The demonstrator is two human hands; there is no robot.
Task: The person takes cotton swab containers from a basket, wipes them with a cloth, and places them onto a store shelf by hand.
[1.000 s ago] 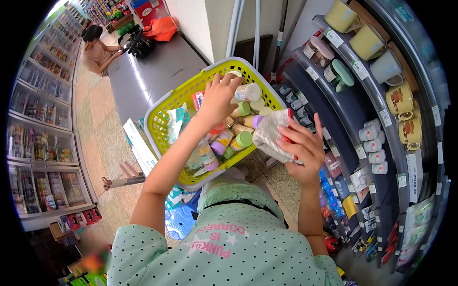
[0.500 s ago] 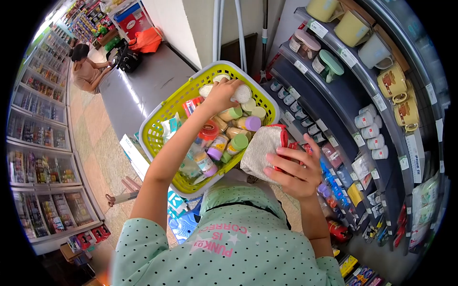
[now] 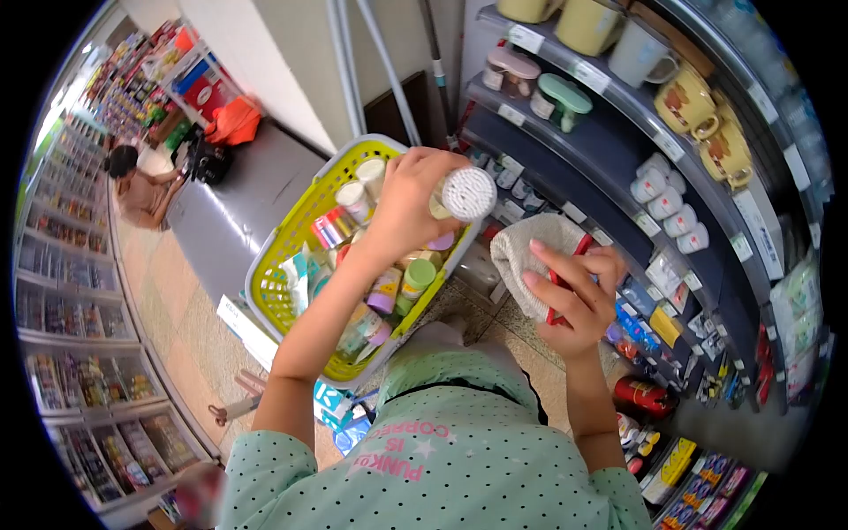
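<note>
My left hand is closed round a tub of cotton swabs, its round end with white tips facing up, held above the right side of a yellow-green plastic basket. My right hand grips a greyish-beige cloth with red edging, folded or mitt-like, to the right of the basket. Inside the basket are several white-lidded tubs, a green-capped jar, purple-capped jars and a pack of colourful rolls. My left forearm hides part of the contents.
Curved shelves at right carry mugs, green-lidded and pink-lidded containers and small white cups. The basket stands by a grey counter. Another person sits at its far end. Poles lean at the wall. A red can stands low at right.
My left hand has lifted the tub of cotton swabs out of the basket and moved it right. My right hand has shifted slightly right with the cloth. The view has turned a little.
</note>
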